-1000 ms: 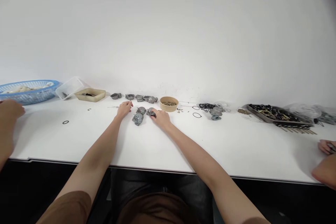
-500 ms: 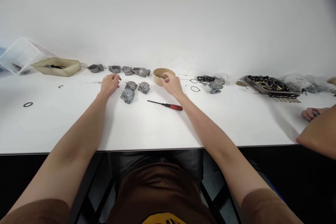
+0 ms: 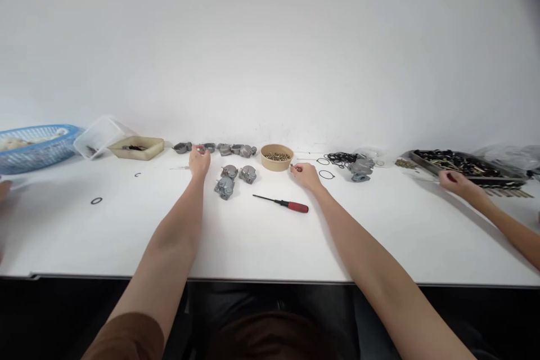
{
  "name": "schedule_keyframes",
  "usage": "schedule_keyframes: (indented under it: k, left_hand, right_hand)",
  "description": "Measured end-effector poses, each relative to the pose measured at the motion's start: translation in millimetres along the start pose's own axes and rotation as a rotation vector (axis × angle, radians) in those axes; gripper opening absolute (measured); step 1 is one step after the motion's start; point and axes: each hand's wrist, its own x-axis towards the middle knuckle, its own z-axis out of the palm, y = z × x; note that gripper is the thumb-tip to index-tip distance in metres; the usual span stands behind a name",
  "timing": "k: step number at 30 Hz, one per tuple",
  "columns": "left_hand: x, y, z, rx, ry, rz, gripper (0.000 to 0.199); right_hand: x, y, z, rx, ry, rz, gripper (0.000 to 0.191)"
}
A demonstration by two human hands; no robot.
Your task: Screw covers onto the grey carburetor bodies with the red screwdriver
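The right hand (image 3: 307,175) is hovering just right of the bowl (image 3: 276,166) of screws (image 3: 277,156), fingers narrow; the left hand (image 3: 199,163) is hovering by far castings (image 3: 181,148); whether either is holding anything, I cannot tell; three carburetors (image 3: 230,172) are sitting between, nearer

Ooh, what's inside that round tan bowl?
The tan bowl holds a heap of small brass-coloured pieces, maybe screws. Only the top layer shows; anything beneath it and the bowl's bottom are covered.

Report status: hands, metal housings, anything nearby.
Left hand near back-row housings, hold unclear. Right hand beside paper bowl, hold unclear. Three front housings unheld; red-handled screwdriver lying to their right.
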Motion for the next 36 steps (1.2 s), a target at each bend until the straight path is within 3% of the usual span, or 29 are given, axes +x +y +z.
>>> schedule_keyframes:
  k: [3, 6, 14, 36]
  left_hand:
    - [4, -2, 2.7, 0.030, 0.028, 0.038, 0.053]
    - [9, -9, 3.4, 0.087, -0.021, 0.113, 0.061]
    - [13, -14, 12.5, 0.216, -0.207, 0.257, 0.047]
    - [2, -18, -0.7, 0.187, -0.012, 0.088, 0.020]
  right_hand:
    - [-1, 0, -1, 0.016, -0.005, -0.003, 0.028]
    - [-2, 1, 0, 0.016, -0.004, -0.004, 0.028]
    - [-4, -2, -1, -0.021, -0.015, -0.011, 0.028]
    - [-2, 2, 4, -0.045, -0.029, -0.023, 0.026]
